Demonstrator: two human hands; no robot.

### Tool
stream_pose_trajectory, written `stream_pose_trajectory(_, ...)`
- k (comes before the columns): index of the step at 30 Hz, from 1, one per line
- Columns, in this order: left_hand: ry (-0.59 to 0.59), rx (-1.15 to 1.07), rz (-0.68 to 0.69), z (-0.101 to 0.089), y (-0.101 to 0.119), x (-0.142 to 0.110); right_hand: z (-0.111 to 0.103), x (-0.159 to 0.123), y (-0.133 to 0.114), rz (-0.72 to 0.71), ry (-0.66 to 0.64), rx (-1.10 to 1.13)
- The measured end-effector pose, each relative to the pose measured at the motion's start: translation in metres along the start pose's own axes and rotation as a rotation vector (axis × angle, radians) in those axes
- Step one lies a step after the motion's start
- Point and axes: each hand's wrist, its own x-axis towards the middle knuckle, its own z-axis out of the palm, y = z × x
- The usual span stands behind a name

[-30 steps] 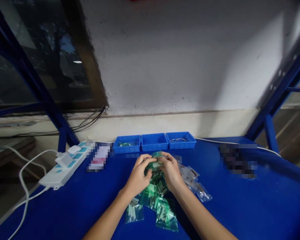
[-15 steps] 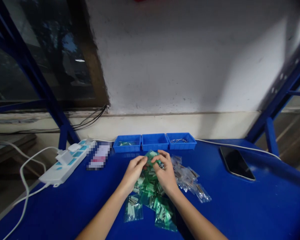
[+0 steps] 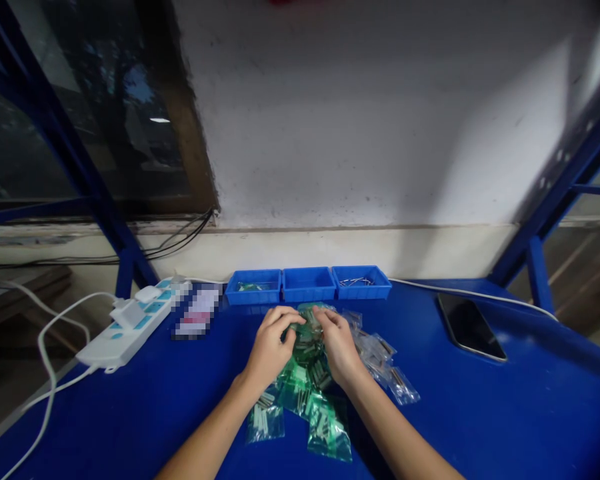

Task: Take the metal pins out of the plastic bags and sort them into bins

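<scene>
Both hands are over a heap of small green-tinted plastic bags (image 3: 298,385), which hold pale strips and metal pins. My left hand (image 3: 274,337) has its thumb and fingers curled at the left edge of one green plastic bag (image 3: 309,313) above the heap. On that bag's right side, my right hand (image 3: 339,340) pinches with thumb and fingertips. The fingers cover part of the bag, so its contents are hard to make out. Clear plastic bags (image 3: 377,353) with metal pins lie just right of my right hand.
Three blue trays stand along the back: the left tray (image 3: 254,297) holds a green bag, the middle tray (image 3: 309,293) shows a bare floor, the right tray (image 3: 363,292) holds thin metal rods. A phone (image 3: 471,327) lies right; a power strip (image 3: 125,333) with cables lies left.
My right hand has turned, its fingers drawing together on the bag's right side. My left thumb and fingers have shifted their hold on the left, and the bag sits slightly lower.
</scene>
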Motion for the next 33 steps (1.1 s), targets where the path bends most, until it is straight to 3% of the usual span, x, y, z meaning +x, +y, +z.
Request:
stream_pose_trajectory(5,-0.007,-0.068,-0.156,0.001,-0.005,0.003,0.001,0.004,0.004,-0.1,0.017,-0.034)
stream_pose_trajectory(11,0.021,-0.546,-0.62,0.0,-0.006,0.007,0.0,0.002,0.01,-0.375,-0.061,-0.297)
stream_pose_trajectory(15,0.059,-0.757,-0.703,0.0,-0.006,0.008,0.0,-0.004,0.009,-0.512,-0.035,-0.505)
stream_pose_trajectory(21,0.106,-0.615,-0.578,-0.001,-0.013,0.007,0.002,-0.007,0.009,-0.435,0.005,-0.539)
stream_pose_trajectory(25,0.159,-0.282,-0.303,-0.003,-0.01,0.006,0.003,-0.006,0.004,-0.223,0.014,-0.333)
stream_pose_trajectory(29,0.091,-0.076,-0.032,-0.003,-0.001,0.002,0.002,-0.003,-0.004,0.103,-0.012,0.038)
stream_pose_trajectory(33,-0.032,-0.048,0.018,0.002,0.003,-0.001,0.002,-0.002,-0.006,0.142,-0.042,0.204)
